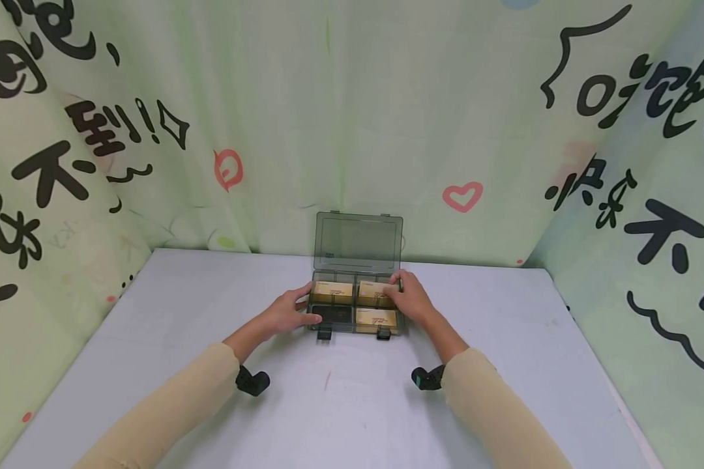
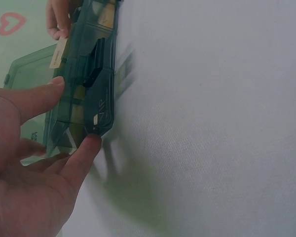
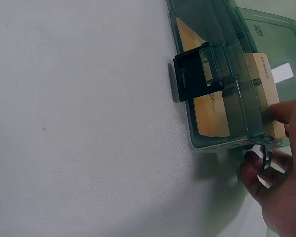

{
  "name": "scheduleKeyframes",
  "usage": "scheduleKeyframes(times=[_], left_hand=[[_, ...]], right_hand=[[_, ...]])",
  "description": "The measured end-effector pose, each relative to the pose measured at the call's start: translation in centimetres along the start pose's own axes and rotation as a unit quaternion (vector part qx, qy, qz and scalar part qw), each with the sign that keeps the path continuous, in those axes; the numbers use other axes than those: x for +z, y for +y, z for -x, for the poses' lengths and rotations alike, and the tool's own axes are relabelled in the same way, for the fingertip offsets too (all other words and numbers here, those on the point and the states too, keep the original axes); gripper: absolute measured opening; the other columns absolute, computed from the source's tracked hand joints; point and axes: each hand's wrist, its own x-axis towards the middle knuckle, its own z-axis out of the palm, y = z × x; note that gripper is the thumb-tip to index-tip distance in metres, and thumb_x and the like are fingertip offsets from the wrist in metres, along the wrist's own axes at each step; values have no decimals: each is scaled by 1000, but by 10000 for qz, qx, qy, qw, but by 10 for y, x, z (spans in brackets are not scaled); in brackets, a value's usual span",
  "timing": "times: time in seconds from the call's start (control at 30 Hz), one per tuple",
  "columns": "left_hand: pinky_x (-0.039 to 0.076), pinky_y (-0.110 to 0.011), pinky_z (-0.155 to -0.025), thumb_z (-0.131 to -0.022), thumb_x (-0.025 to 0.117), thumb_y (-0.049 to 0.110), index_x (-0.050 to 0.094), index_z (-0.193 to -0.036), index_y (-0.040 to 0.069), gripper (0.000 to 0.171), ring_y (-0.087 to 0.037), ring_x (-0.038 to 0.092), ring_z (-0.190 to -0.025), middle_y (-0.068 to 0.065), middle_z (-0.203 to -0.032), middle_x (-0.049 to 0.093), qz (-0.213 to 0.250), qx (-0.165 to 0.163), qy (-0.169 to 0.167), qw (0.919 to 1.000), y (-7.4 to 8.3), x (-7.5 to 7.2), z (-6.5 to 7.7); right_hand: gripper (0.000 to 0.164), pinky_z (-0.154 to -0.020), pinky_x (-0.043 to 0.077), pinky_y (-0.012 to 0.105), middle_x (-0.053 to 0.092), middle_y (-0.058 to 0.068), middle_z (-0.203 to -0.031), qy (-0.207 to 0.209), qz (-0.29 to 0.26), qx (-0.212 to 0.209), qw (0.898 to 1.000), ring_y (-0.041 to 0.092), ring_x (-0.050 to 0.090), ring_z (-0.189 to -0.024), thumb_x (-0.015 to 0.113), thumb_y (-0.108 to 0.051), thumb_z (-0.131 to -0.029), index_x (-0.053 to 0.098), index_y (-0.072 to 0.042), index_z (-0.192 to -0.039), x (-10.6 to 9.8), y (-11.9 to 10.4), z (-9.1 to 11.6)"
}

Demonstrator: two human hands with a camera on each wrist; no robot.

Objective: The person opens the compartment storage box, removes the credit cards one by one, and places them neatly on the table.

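A smoky see-through plastic compartment case point(image 1: 354, 306) sits on the table with its lid point(image 1: 358, 242) raised at the back. Yellowish small boxes fill three compartments: back left point(image 1: 333, 292), back right point(image 1: 371, 293) and front right point(image 1: 376, 318). The front left compartment point(image 1: 331, 316) looks dark, without a yellow box. My left hand point(image 1: 287, 311) grips the case's left end, thumb along the upper edge and fingers round the corner. At the right end, my right hand point(image 1: 412, 297) pinches the back right box, which stands above the rim point(image 3: 264, 81). Its lower fingers curl beside the case's outer wall.
Two black latches hang at the case's front, left point(image 1: 324, 333) and right point(image 1: 384, 333). The white table point(image 1: 352, 404) spreads around it. A pale green printed curtain point(image 1: 352, 117) hangs behind and along both sides.
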Motion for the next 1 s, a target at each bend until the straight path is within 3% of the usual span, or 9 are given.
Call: scheduleKeyframes(times=[0.27,0.57,0.77,1.0], left_hand=[[38,-49,-111,-88,71,17,16,-156,15,87,-33,35,-143,-12,-162,20,57,-2,-16,10000,2,0,3],[37,-49,-112,-88,71,17,17,-156,15,88,-34,35,-143,-12,-161,21,90,-15,-12,10000,2,0,3],[37,-50,-112,-88,71,18,16,-156,15,88,-35,34,-143,-13,-161,21,113,-39,-13,9999,1,0,3],[36,-51,-112,-88,71,17,16,-156,14,88,-35,34,-143,-13,-161,21,115,-24,-25,9999,3,0,4]], right_hand=[[22,-110,36,54,42,26,-143,-187,300,-72,9994,41,40,-135,42,-16,-101,56,0,-95,-2,1,3],[20,-107,38,54,44,25,-140,-84,239,-224,9994,40,44,-130,44,-17,-101,55,-1,-93,-5,1,7],[21,-96,44,51,47,23,-136,-21,131,-171,9998,35,52,-111,44,-20,-103,56,-2,-102,-9,-3,10],[26,-94,47,48,51,19,-132,162,-118,33,9998,34,51,-116,42,-24,-104,56,-3,-113,-14,-5,14]])
